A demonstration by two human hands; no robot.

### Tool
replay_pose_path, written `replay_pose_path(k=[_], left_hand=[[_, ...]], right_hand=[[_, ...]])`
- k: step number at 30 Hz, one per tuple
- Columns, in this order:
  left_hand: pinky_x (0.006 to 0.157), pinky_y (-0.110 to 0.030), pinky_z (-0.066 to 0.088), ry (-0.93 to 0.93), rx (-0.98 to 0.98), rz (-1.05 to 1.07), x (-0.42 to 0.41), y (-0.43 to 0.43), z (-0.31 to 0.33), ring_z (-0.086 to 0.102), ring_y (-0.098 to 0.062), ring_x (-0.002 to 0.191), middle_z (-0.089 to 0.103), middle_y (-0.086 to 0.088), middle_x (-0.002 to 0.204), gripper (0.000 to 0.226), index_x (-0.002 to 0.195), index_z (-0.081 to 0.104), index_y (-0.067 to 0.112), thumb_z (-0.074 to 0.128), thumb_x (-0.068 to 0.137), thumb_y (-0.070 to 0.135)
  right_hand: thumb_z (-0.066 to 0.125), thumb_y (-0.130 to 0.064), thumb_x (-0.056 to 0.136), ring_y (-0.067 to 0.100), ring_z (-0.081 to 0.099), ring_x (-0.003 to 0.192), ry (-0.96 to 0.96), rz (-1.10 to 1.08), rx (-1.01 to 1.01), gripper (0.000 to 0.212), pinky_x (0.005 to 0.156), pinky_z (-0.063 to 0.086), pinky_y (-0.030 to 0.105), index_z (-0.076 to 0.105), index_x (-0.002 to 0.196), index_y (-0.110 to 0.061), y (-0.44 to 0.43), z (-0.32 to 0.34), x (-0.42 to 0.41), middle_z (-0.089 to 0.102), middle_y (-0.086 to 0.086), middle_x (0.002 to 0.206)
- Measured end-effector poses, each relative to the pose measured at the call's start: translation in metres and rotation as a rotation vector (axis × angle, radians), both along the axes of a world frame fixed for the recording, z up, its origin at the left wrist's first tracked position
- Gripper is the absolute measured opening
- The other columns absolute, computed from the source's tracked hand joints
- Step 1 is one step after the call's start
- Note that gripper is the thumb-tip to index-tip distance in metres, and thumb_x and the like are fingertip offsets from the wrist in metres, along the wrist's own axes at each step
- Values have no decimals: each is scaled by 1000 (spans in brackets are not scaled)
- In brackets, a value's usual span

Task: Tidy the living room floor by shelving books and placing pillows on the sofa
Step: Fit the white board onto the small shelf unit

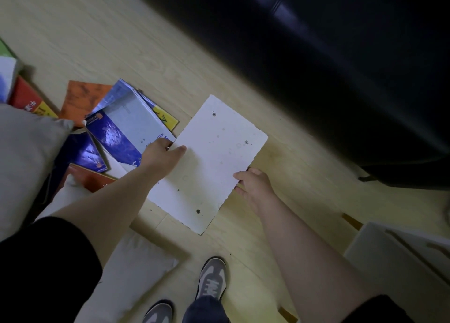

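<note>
As I bend over the floor (92,30), the dark sofa (316,62) fills the upper right of my view, its lower edge running on a slant above the pale wood boards. A grey pillow (22,157) lies on the floor at my left, one corner touching the scattered books, and a white pillow (131,274) lies nearer to me, partly under my left arm and just beside my feet. At the lower right stands a white piece of furniture (394,252); I cannot tell what kind it is.

Between my arms is the white book (219,157), flat, face up, its cover speckled with small dark spots and its edges wavy. It sits between the sofa and the pile of books (121,127), its left edge overlapping the nearest blue-and-white cover. That pile spreads out in a fan: blue, orange and yellow covers lying across one another, with a red book (26,98) further left beside the grey pillow.

My left hand (163,154) grips the white book's left edge, thumb laid on top. My right hand (253,181) holds the opposite edge, thumb on the cover and fingers (239,189) curled beneath. Whether the book has left the floor I cannot tell.

My grey shoes (211,279) stand below it.
</note>
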State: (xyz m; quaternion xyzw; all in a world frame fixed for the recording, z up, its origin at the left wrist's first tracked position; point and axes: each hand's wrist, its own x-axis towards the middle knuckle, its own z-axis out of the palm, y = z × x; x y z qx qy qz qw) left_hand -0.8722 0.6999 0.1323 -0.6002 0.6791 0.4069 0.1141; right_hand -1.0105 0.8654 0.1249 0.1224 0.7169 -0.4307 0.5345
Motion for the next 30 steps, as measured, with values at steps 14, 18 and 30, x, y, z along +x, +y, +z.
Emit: replay_pose_path(k=[14,18,30], left_hand=[[71,-33,42,60,50,53,5,-13,0,53,-25,91,57,-12,98,36,109,55,6,52,93,37],[76,-36,46,70,41,50,12,-20,-1,54,-26,98,58,-15,114,44,123,53,9,53,91,39],[93,-32,43,167,-18,24,37,17,50,46,-24,125,49,-6,136,48,135,48,14,60,92,30]], right_hand=[[58,0,86,17,63,106,2,38,-126,25,96,48,32,62,105,-16,-14,4,8,69,-2,110],[56,3,86,17,63,105,-15,8,-166,27,92,48,29,61,107,-15,-19,6,14,68,-1,111],[60,-18,87,13,51,117,107,122,72,72,109,40,42,25,150,-20,15,53,46,39,-3,144]])
